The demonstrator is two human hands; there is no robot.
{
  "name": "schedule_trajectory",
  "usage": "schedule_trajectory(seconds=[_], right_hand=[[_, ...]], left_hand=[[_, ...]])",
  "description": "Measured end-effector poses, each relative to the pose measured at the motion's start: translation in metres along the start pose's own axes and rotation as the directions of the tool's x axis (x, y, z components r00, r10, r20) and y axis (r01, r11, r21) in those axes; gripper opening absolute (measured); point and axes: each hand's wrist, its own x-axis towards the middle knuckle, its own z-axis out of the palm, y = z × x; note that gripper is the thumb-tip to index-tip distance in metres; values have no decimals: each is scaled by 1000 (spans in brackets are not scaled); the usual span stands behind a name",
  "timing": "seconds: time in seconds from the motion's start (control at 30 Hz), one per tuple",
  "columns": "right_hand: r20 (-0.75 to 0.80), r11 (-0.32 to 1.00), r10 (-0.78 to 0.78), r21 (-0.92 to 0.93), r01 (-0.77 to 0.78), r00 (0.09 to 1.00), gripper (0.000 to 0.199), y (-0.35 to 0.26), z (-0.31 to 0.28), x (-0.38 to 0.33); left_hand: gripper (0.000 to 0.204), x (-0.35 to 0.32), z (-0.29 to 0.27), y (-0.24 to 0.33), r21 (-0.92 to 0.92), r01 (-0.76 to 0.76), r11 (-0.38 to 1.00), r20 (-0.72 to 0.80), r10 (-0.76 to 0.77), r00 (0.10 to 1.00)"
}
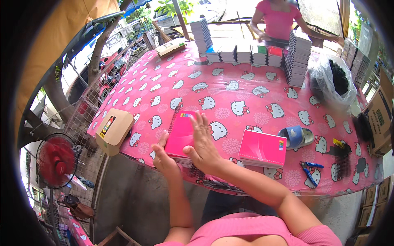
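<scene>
A stack of pink spiral notebooks [179, 133] lies near the table's front edge, its coil along the left side. My left hand [166, 159] is at the stack's near left corner, fingers stretched and apart. Along the right side and over part of the top cover lies my right hand [205, 151], flat with its fingers extended. The stack sits between both palms, and neither hand's fingers wrap round it. To the right is another pile of pink notebooks [262, 148], beside a blue slipper [296, 137]. Blue-handled cutting pliers [310, 173] lie farther right.
A cardboard box [115, 130] stands at the left edge, a red fan [57, 160] beyond it. Tall notebook stacks [297, 59] line the far side, where a person in pink [279, 20] stands. A plastic bag of black coils [334, 80] sits at the right.
</scene>
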Motion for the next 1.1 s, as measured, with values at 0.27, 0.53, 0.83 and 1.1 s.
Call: schedule_trajectory(seconds=[0.27, 0.53, 0.83, 1.1], right_hand=[[281, 925, 155, -377, -39, 947, 87, -10, -182, 5], [690, 661, 666, -372, -652, 283, 66, 57, -230, -7], [65, 678, 733, -161, -718, 677, 61, 81, -272, -97], [130, 370, 892, 343, -863, 434, 63, 74, -250, -142]], left_hand=[[46, -49, -54, 67, -232, -462, 856, -148, 438, 887], [59, -141, 41, 4, -2, 609, 794, 697, -435, 570], [69, -117, 52, -33, 43, 359, 932, 732, -274, 624], [76, -114, 69, -31, 178, 1, 984, 742, -135, 657]])
